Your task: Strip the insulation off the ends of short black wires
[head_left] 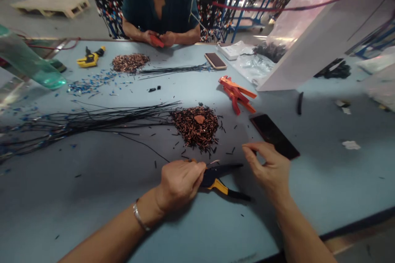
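My left hand (pixel 182 181) is closed in a pinch on a thin black wire (pixel 148 148), which runs in from the left; a short pale end (pixel 215 162) sticks out past the fingertips. Below that hand lies a hand tool with black and yellow handles (pixel 220 187), its head hidden behind my fingers. My right hand (pixel 268 168) hovers to the right of the handles, thumb and forefinger pressed together; whatever they hold, if anything, is too small to make out. Just beyond my hands sits a heap of black and copper-coloured wire scraps (pixel 196 129).
A bundle of black wires (pixel 92 122) stretches left. Orange-red pliers (pixel 236 94) and a dark phone (pixel 274 135) lie to the right. Across the table, a person's hands (pixel 159 39) hold a red tool. A white slanted panel (pixel 321 28) rises at the right; a green bottle (pixel 29 59) is left.
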Tool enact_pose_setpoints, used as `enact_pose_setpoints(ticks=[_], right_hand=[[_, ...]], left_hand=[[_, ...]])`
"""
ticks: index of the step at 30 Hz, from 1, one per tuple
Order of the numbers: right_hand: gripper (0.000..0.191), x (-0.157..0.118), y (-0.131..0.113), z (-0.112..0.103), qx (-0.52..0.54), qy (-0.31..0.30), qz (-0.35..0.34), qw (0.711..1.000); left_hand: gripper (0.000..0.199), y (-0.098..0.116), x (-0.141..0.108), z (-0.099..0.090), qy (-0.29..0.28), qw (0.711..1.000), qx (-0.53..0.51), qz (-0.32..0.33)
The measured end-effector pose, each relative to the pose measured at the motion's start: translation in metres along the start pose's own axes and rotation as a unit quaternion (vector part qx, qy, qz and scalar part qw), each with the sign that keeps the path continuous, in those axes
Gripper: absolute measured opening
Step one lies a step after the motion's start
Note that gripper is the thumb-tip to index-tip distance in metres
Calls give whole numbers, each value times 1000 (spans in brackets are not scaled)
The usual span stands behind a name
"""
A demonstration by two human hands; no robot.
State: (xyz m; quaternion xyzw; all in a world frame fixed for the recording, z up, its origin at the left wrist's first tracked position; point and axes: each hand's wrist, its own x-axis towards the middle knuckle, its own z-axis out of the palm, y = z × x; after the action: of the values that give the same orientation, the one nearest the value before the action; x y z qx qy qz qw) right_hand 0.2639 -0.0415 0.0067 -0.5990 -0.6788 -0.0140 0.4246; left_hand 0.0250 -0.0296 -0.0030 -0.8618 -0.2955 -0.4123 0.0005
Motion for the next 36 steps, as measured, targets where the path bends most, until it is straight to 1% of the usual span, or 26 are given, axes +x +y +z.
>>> enact_pose_setpoints(ticks=[3,6,9,11,13,15,16,18,19,20,22,24,25,26,28,31,33,36], right_hand=[[13,-2,-5,4,27,-43,-18,999],[15,-4,-9,8,50,-56,-14,997],[28,-5,-7,9,80,-81,-26,993],[35,-6,-5,9,81,-92,-30,992],[33,-6,-3,8,68,-85,-24,994],[25,-5,-4,6,59,-77,-15,995],[21,-5,-6,4,60,-83,-14,995],[15,-3,-11,0,71,-129,-29,989],[14,-2,-14,-3,75,-167,-45,982],[17,-1,-18,-6,77,-212,-66,972],[41,0,-24,-10,67,-302,-105,945],[65,0,-29,-13,52,-374,-132,917],[71,0,-30,-14,43,-396,-139,907],[73,-1,-31,-14,33,-406,-141,902],[69,-4,-33,-12,20,-408,-140,902],[57,-7,-34,-7,24,-391,-131,911],[50,-8,-34,-6,41,-378,-117,917],[46,-5,-29,-9,83,-349,-70,931]], left_hand=[[10,-2,1,2,0,1000,7,-13],[11,-3,-1,2,-7,999,12,-47],[13,-4,-2,3,-5,997,15,-82],[14,-4,-1,2,1,995,14,-95],[15,-4,0,2,3,995,10,-101],[16,-4,2,2,4,994,5,-109],[16,-4,2,2,3,993,2,-116],[15,-5,3,2,2,990,2,-143],[14,-6,3,3,4,987,4,-160],[13,-7,3,3,4,984,6,-179],[13,-9,4,3,2,977,6,-214],[13,-11,4,2,-4,970,-3,-242],[13,-11,5,2,-7,968,-9,-252],[13,-11,5,2,-8,966,-14,-259],[12,-11,5,2,-6,963,-21,-268],[9,-11,4,2,10,958,-36,-284],[9,-13,3,1,39,953,-54,-296],[8,-17,2,0,95,938,-85,-322]])
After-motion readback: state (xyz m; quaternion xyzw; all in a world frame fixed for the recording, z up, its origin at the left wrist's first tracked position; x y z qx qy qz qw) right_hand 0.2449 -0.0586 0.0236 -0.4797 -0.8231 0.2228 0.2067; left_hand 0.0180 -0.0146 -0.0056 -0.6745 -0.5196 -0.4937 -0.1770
